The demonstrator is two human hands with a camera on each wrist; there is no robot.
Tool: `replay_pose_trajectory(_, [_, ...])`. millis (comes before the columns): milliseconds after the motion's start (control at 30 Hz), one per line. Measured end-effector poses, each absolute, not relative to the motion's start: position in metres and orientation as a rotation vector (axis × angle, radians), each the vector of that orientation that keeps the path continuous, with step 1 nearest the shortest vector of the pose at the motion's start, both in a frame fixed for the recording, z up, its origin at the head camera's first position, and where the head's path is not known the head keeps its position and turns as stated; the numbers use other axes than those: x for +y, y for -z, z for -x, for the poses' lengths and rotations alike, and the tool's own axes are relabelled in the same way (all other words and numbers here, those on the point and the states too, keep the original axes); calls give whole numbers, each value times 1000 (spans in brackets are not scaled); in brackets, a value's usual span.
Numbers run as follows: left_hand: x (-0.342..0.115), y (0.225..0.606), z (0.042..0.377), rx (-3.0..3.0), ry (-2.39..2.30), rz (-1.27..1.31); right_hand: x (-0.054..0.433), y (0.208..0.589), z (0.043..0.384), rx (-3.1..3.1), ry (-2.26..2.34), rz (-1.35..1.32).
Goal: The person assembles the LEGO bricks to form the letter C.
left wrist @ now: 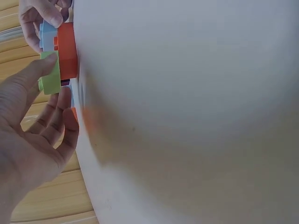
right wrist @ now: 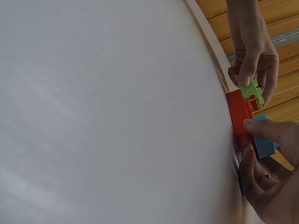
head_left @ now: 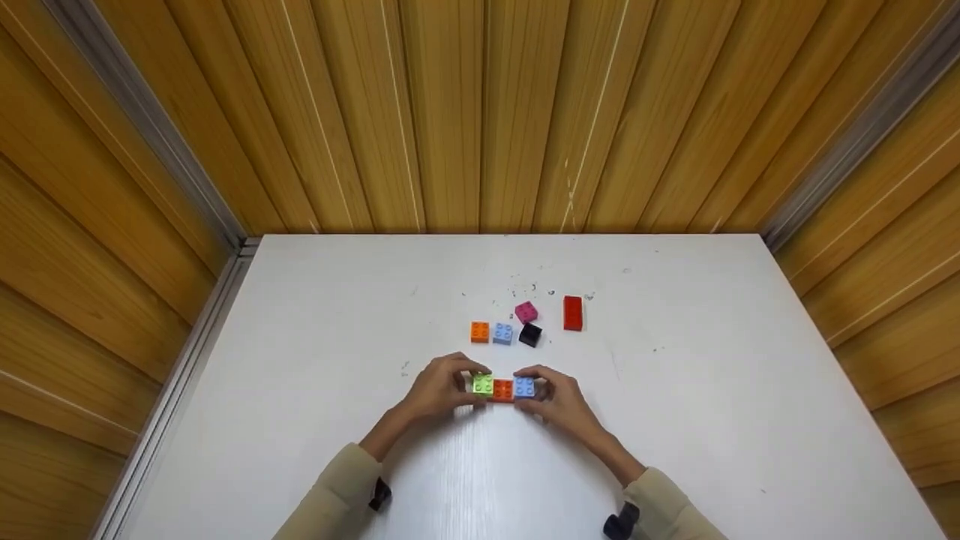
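Note:
On the white table a red-orange brick lies crosswise between the hands, its middle studs showing. A light green brick sits on its left end, and my left hand pinches it between thumb and fingers. A printed picture shows on the green brick's side in the right wrist view. At the other end is a light blue brick, pinched by my right hand; in the right wrist view that thumb also touches the red-orange brick's side.
Just beyond the hands are an orange brick, a second light blue brick, a black brick and a magenta brick. A longer red brick lies to their right. Wood-look panels rise behind the table.

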State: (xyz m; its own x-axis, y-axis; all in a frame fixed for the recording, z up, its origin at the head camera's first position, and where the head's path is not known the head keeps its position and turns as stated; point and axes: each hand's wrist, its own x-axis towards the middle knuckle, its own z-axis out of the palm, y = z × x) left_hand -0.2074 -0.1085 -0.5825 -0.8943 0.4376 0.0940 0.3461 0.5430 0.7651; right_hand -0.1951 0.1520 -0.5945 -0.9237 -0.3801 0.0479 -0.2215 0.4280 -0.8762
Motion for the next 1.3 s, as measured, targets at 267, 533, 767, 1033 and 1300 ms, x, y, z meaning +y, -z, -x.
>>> replay_pose_trajectory(267, [-125, 581, 229, 2454, -1615, -594, 151, 595, 194, 2520, 1500, 511])
replay_pose_trajectory(533, [-125, 587, 257, 2488, -1764, -319, 151, 593, 194, 2502, 1502, 485])
replay_pose_trajectory(767, [-110, 586, 270, 2528, -1658, -280, 151, 594, 195, 2521, 1475, 479])
replay_pose_trajectory(1033, [-99, 588, 278, 2571, -1556, -278, 151, 592, 195, 2476, 1489, 485])
replay_pose_trajectory(1300, [-96, 585, 274, 2642, -1453, -219, 153, 595, 194, 2476, 1535, 515])
